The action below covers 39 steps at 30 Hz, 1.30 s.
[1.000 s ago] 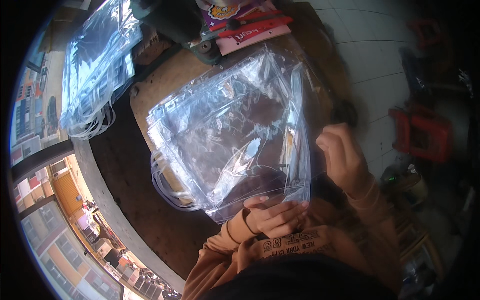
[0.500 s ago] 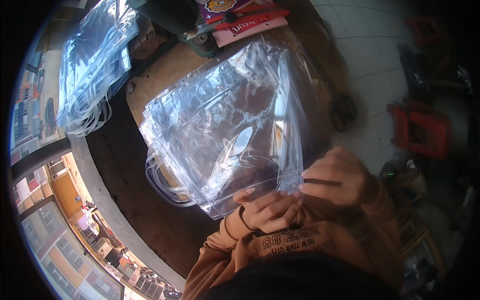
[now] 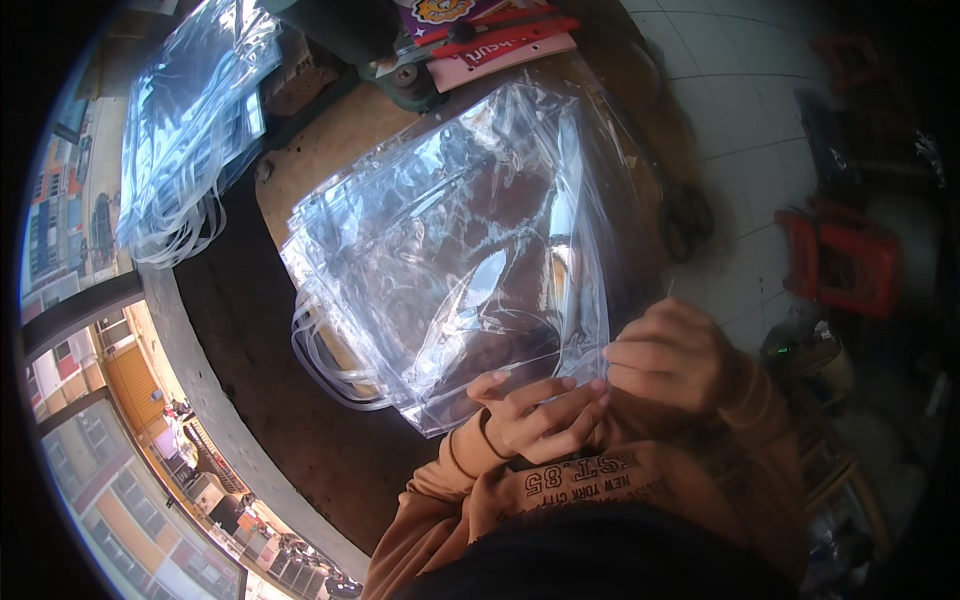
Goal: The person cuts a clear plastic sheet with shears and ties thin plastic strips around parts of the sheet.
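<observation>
A stack of clear plastic bags [image 3: 420, 270] lies on the worktable before me, glossy with reflections. Thin looped handles stick out at the stack's left side. At the near edge, my left hand [image 3: 540, 415] is closed on the top bag's border, its fingers pointing right and thumb raised. My right hand [image 3: 670, 360] is closed in a pinch beside the bag's near right corner. A thin pale sliver [image 3: 671, 287] stands up behind the right knuckles; whether that hand holds it is unclear.
More clear bags with handles [image 3: 195, 130] hang at the far left. A dark green machine [image 3: 405, 85] stands at the back, beside a red-handled cutter [image 3: 500, 32] on printed sheets. Black scissors [image 3: 687, 222] lie right; a red stool [image 3: 840, 260] is on the tiled floor.
Both hands stay at the bag's near edge; the right fingers have shifted slightly, and the pale sliver behind them shows more plainly. The stack barely moves.
</observation>
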### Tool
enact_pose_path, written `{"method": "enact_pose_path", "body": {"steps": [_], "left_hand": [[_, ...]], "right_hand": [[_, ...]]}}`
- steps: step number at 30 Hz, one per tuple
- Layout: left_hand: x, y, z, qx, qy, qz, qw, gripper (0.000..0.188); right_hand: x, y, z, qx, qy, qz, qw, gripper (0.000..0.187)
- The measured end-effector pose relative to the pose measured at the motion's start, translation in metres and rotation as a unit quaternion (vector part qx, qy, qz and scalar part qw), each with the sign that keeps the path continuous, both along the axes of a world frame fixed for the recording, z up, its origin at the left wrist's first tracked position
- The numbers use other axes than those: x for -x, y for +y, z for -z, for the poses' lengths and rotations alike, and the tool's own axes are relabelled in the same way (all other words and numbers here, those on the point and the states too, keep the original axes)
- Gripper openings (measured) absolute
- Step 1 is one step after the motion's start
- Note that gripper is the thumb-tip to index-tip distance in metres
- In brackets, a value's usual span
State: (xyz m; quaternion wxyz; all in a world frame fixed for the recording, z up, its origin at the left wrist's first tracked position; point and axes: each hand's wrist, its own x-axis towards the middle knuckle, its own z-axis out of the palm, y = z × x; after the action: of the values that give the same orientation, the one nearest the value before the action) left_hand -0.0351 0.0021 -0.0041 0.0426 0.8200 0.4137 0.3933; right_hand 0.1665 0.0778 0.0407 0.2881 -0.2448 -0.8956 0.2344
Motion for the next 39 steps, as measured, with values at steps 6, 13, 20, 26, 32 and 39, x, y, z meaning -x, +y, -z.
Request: {"method": "enact_pose_path", "body": {"steps": [6, 13, 20, 26, 32, 39], "left_hand": [[0.000, -0.002, 0.007, -0.034, -0.013, 0.036, 0.999, 0.011], [-0.003, -0.005, 0.017, -0.062, -0.066, 0.047, 0.995, 0.008], [-0.026, -0.013, 0.033, -0.139, -0.196, -0.069, 0.968, 0.011], [0.007, -0.032, 0.035, -0.132, -0.116, 0.044, 0.983, 0.015], [0.009, -0.029, 0.031, -0.106, -0.065, 0.023, 0.992, 0.016], [0.005, -0.020, 0.026, -0.126, -0.054, 0.037, 0.990, 0.021]], "right_hand": [[0.008, -0.006, 0.003, 0.094, -0.011, 0.058, 0.994, 0.012], [0.022, 0.038, 0.036, 0.030, -0.020, 0.214, 0.976, 0.010], [0.027, 0.138, 0.062, -0.156, -0.074, 0.337, 0.926, 0.007], [-0.011, 0.221, 0.060, -0.197, -0.079, 0.468, 0.858, 0.010], [-0.066, 0.156, 0.032, -0.265, -0.170, 0.565, 0.763, 0.020], [0.003, 0.024, 0.022, 0.400, 0.130, 0.195, 0.886, 0.021]]}}
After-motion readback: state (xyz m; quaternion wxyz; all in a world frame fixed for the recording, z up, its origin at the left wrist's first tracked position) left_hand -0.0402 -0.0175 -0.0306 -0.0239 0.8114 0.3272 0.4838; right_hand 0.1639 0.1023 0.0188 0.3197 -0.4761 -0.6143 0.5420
